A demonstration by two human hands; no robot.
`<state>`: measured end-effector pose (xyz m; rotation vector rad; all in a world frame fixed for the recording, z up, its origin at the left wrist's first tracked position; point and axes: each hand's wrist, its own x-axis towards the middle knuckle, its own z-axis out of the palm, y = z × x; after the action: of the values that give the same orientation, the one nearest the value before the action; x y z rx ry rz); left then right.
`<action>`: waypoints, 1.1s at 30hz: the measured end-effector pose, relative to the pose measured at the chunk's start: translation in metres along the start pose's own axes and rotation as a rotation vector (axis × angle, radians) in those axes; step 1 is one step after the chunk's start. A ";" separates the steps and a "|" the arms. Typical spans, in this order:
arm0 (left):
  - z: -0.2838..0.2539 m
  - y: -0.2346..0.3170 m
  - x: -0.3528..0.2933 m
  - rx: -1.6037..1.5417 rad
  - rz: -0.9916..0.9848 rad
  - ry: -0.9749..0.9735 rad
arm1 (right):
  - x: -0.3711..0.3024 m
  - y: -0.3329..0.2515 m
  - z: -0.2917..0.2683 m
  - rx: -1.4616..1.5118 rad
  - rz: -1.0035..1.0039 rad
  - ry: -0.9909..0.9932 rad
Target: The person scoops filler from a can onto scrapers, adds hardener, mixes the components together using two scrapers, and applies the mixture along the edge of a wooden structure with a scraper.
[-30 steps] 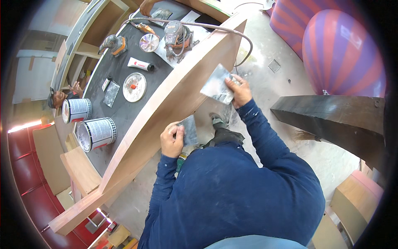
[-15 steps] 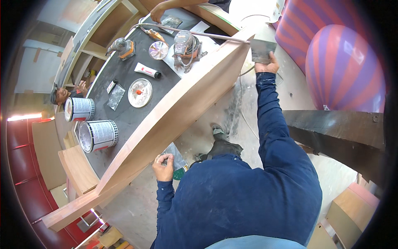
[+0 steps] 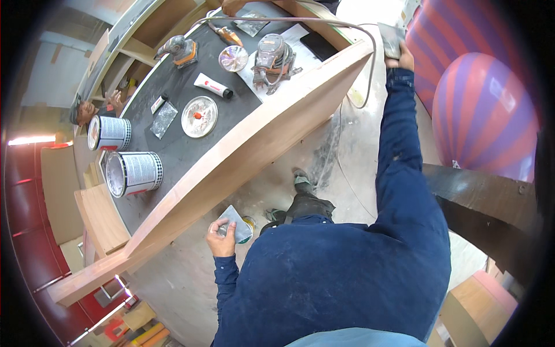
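My left hand (image 3: 221, 242) is closed on a flat grey putty spreader (image 3: 236, 224), low beside the near side of a long curved wooden panel (image 3: 254, 130). Partly hidden behind that spreader is a small round tin (image 3: 249, 221). My right arm stretches far forward, past the panel's far end. The right hand (image 3: 403, 59) grips a second flat grey spreader (image 3: 391, 38), held apart from the panel next to a striped shape. Its fingers are partly hidden by the plate.
Across the panel, a dark table (image 3: 173, 156) carries two cans (image 3: 134, 173), a smeared lid (image 3: 199, 117), tubes (image 3: 213, 85) and two sanders (image 3: 273, 61). A hose (image 3: 370, 75) loops past the panel's end. Striped balloon-like shapes (image 3: 485, 110) stand right. Another person's hand (image 3: 234, 7) is at the top.
My right hand has moved forward and to the right with its spreader, away from the panel's end. The left hand's spreader has turned and now shows its flat face more fully.
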<state>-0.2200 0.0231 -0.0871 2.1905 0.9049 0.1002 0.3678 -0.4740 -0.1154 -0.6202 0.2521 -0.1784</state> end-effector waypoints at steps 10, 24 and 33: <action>-0.008 -0.054 -0.013 0.303 0.049 0.167 | -0.179 0.054 -0.005 -0.426 0.046 -0.215; -0.013 -0.047 -0.017 0.242 0.116 -0.106 | -0.135 0.128 -0.035 -0.750 -0.393 -0.140; -0.031 -0.193 -0.084 0.263 -0.403 0.137 | -0.156 0.154 -0.004 -0.637 -0.574 0.000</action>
<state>-0.4041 0.0793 -0.1777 2.2075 1.4913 -0.0682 0.2314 -0.3155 -0.1825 -1.3204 0.1210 -0.6655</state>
